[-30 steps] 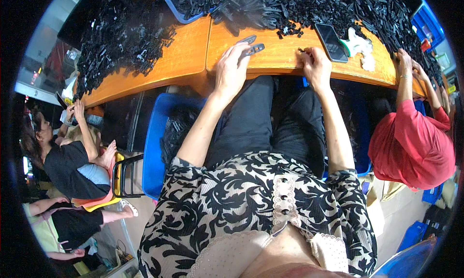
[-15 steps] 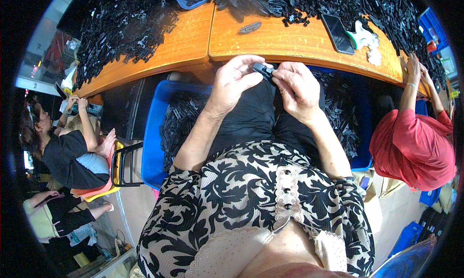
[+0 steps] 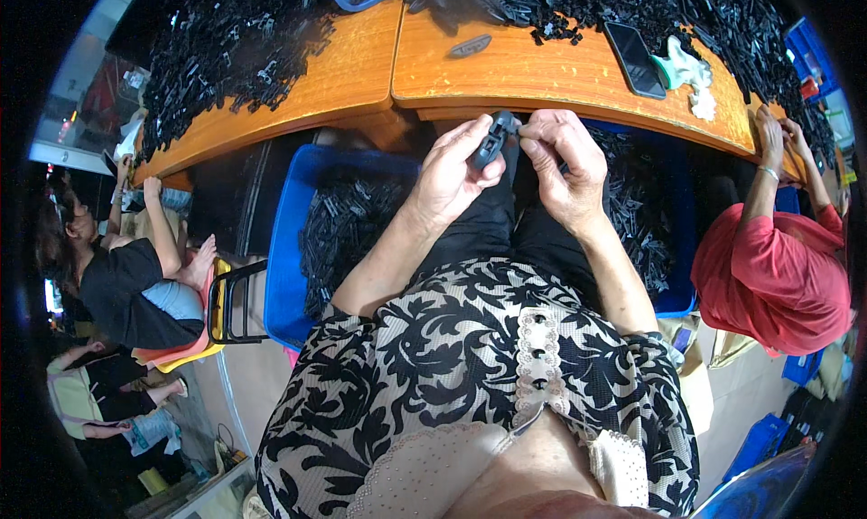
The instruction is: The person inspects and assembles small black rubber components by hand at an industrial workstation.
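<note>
Over my lap, just off the table's front edge, my left hand [image 3: 454, 170] grips a dark, oblong plastic part [image 3: 491, 141] between thumb and fingers. The part is tilted, its upper end toward my other hand. Close to that end, my right hand [image 3: 569, 164] is closed in a pinch; whatever its fingertips hold is too small to make out. One dark oval piece [image 3: 470, 46] lies alone on the orange wooden table [image 3: 506, 77] ahead.
Heaps of black plastic parts [image 3: 239, 45] cover the far table. A phone [image 3: 635, 60] and a white-and-green object [image 3: 685, 70] lie at right. Blue bins [image 3: 283, 248] with black parts flank my legs. Co-workers sit left [image 3: 135, 284] and right [image 3: 777, 284].
My left hand has turned the dark part from nearly level to more upright. My right fingers have shifted slightly right, and a gap now shows between them and the part.
</note>
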